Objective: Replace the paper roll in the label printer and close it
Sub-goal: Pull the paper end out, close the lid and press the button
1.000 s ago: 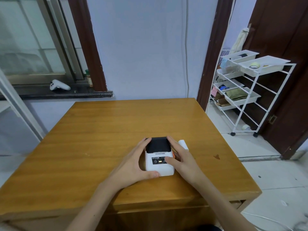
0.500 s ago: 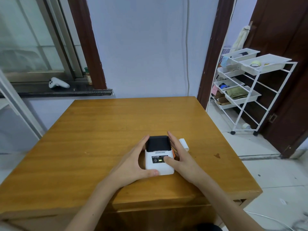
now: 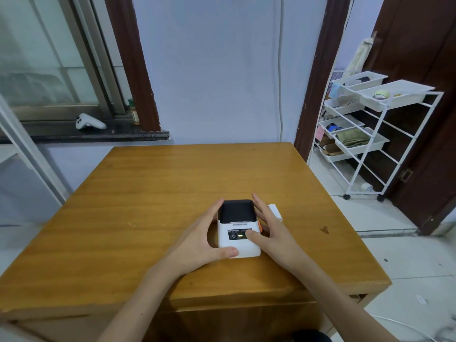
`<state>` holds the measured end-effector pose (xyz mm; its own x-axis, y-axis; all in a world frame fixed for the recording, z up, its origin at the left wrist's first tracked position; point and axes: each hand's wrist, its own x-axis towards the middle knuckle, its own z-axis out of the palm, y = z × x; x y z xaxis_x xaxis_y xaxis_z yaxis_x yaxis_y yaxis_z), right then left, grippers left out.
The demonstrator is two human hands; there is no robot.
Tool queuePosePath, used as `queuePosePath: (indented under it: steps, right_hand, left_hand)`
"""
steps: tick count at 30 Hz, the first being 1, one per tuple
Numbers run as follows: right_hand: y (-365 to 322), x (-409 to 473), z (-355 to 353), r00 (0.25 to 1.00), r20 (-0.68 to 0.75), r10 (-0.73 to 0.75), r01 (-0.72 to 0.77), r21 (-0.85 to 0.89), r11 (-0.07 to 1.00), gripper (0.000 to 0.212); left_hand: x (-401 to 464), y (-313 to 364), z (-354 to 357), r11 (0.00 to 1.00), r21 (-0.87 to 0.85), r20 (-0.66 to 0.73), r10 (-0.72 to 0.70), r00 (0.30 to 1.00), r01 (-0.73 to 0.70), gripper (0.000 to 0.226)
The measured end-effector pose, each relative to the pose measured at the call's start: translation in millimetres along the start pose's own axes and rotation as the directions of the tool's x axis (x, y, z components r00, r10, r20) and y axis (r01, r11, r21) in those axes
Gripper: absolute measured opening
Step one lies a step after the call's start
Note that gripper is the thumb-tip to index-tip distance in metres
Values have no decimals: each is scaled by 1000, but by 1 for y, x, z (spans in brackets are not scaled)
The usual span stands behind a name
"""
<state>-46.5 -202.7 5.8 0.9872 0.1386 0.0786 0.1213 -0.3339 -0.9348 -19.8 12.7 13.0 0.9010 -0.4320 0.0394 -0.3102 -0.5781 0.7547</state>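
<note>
**Both hands brace the closed label printer, spare roll waiting beside it**

The left hand (image 3: 197,239) cups the left flank of the label printer (image 3: 238,229), fingers curved along its side and the thumb pressed against the printer's near lower corner; it grips the casing rather than lying flat. The right hand (image 3: 270,234) mirrors it on the printer's right side, fingers extended along that flank toward the back and the thumb resting on the white front face just beside the lit green indicator. Held like this, the two hands seem to pin the body steady so the dark lid on top can be released, probably by the orange catch (image 3: 260,227) that peeks out on the printer's right edge between casing and fingers. The lid looks shut, so I judge the swap has not started.

A white paper roll (image 3: 275,211) lies on the wooden table (image 3: 148,206) just right of the printer, behind the right hand's fingers, touching neither as far as I can tell. It sits within easy reach for loading.
</note>
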Motion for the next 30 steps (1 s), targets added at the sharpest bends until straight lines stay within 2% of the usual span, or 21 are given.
queuePosePath:
  steps: [30]
  right_hand:
    - [-1, 0, -1, 1000, -8, -4, 3, -31, 1000, 77]
  left_hand:
    - [1, -3, 1, 999, 29, -14, 22, 1000, -22, 111]
